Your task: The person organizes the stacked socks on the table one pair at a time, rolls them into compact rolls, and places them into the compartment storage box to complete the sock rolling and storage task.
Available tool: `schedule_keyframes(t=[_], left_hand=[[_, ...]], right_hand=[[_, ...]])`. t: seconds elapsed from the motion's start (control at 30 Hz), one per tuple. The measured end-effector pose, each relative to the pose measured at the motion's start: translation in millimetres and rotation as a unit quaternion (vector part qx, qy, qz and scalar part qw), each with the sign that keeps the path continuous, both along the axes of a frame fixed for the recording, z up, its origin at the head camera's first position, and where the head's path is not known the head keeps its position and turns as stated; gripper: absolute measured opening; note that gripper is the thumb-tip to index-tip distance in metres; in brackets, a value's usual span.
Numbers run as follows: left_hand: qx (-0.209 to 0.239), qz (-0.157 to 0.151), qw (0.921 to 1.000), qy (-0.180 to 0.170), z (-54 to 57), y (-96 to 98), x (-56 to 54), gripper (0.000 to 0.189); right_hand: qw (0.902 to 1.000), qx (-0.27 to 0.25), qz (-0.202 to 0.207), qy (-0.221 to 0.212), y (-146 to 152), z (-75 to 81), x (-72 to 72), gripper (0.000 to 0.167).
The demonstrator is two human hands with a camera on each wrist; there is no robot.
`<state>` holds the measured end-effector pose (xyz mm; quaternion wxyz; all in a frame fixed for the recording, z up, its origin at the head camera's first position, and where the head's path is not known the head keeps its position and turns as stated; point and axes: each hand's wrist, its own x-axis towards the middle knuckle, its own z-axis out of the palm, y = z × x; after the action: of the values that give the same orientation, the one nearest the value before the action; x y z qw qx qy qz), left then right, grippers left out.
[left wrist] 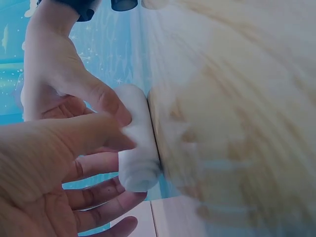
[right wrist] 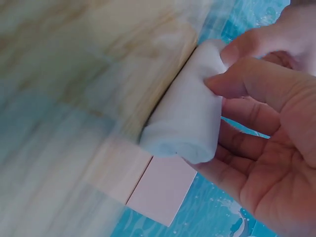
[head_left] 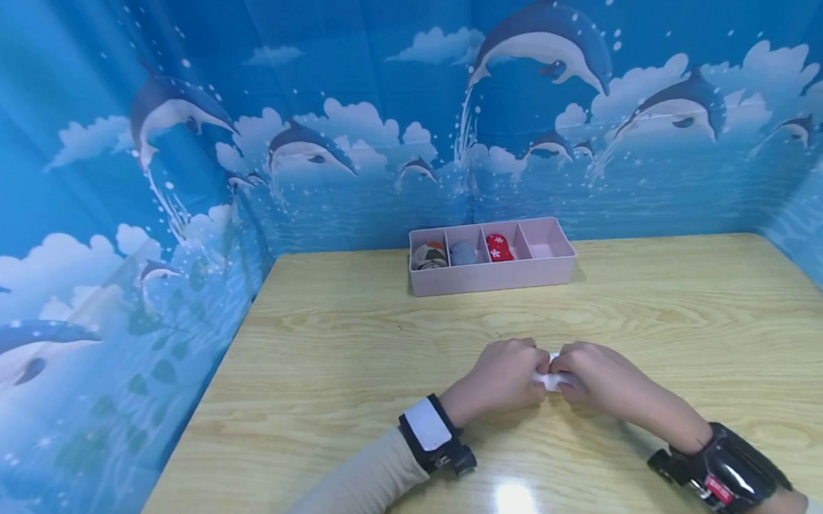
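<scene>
A white cloth roll (head_left: 551, 383) lies on the wooden table between the two hands. My left hand (head_left: 507, 377) holds its left part, thumb on the near side and fingers behind. On the other end, my right hand (head_left: 602, 378) grips it the same way, the two hands almost meeting. The left wrist view shows the roll (left wrist: 137, 148) with a layered spiral end, the thumbs side by side on its surface. In the right wrist view the roll (right wrist: 187, 108) rests along the tabletop, its loose outer layer visible at the end.
At the table's back stands a pink divided box (head_left: 496, 280). Its compartments hold a multicoloured patterned roll (head_left: 429, 256), a grey-blue roll (head_left: 463, 253) and a red roll with white flowers (head_left: 499, 248). A dolphin-printed blue curtain (head_left: 359, 182) hangs behind and left of the wooden table (head_left: 326, 347).
</scene>
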<state>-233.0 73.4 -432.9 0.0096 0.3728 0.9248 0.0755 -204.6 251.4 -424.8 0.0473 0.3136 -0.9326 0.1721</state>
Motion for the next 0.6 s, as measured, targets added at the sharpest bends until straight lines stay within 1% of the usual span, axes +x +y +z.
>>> schedule_keyframes(t=[0.13, 0.27, 0.33, 0.43, 0.5, 0.6], left_hand=[[0.001, 0.0, 1.0, -0.005, 0.9, 1.2, 0.8, 0.024], [0.003, 0.004, 0.9999, -0.015, 1.0, 2.1, 0.8, 0.018], [0.003, 0.006, 0.9998, -0.018, 0.9, 2.2, 0.3, 0.016], [-0.001, 0.008, 0.9998, -0.021, 0.4, 0.9, -0.7, 0.01], [-0.005, 0.009, 0.9998, -0.018, 0.0, -0.4, -1.7, 0.009], [-0.003, 0.014, 0.9995, -0.028, -0.4, -1.9, -3.5, 0.019]], right_hand=[[0.9993, -0.013, -0.013, -0.032, 0.8, 1.0, 0.1, 0.019], [0.9985, -0.021, -0.017, -0.048, 2.2, 1.7, 0.3, 0.018], [0.9985, -0.024, -0.016, -0.047, 2.6, 1.4, 0.9, 0.017], [0.9991, -0.03, -0.009, -0.03, 1.7, 1.1, 2.1, 0.016], [0.9996, -0.027, 0.003, -0.003, 0.5, 0.8, 3.3, 0.015], [0.9993, -0.016, 0.013, 0.03, -0.9, 0.9, 5.7, 0.015]])
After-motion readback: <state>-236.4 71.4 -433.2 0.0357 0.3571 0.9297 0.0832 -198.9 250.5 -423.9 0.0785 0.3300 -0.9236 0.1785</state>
